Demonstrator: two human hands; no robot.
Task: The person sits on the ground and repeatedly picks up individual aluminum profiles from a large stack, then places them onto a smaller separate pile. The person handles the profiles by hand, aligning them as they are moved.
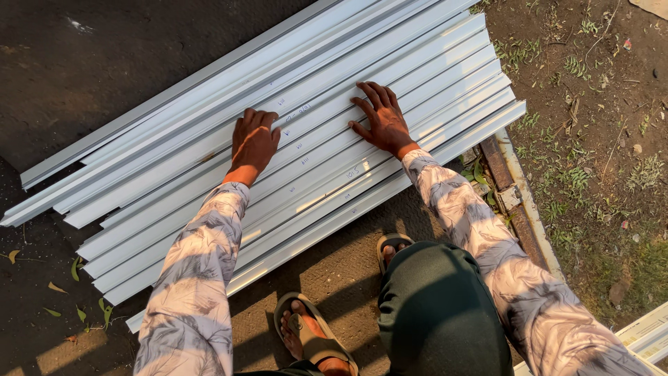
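Aluminium profiles, pale grey and long, lie side by side in a slanted bundle on dark ground, their near ends staggered toward my feet. I see my left hand pressed palm-down on the middle strips, fingers together and slightly curled over a ridge. My right hand rests flat further along, fingers spread across several strips. Neither hand closes around anything: both lie open on top, bearing on the metal and not grasping it. Small handwritten marks show on a few strips between the hands. Patterned sleeves cover both arms; dark green trousers and sandals show below. To the right lie a rusted metal bar and a patch of sparse grass; another pale profile end enters at the lower right corner. As for progress, I judge the strips gathered and roughly aligned but uneven at their ends; no strip is lifted or separated from the bundle.
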